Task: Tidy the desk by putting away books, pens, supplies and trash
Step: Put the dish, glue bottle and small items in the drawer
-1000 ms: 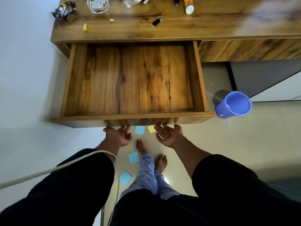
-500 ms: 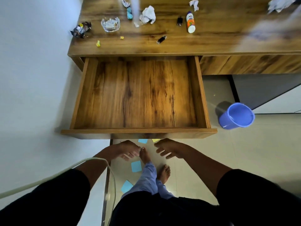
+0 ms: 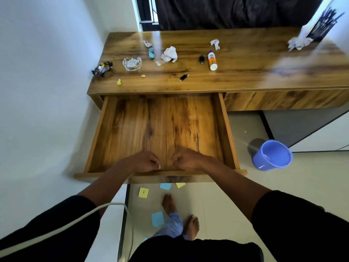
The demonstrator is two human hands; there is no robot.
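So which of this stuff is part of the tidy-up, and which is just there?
Part of the job:
- open drawer, nothing in it
- glue bottle
- crumpled tissue
- snack wrapper
- sticky notes on the floor
- blue bin
- left hand and right hand above the drawer front

Just there:
- dark curtain
- white cable

No words or numbers can be read. The white glue bottle (image 3: 212, 60) on the table (image 3: 245, 76) has a coloured label, and the dark snack wrapper (image 3: 102, 68) has print, but both are too blurry.
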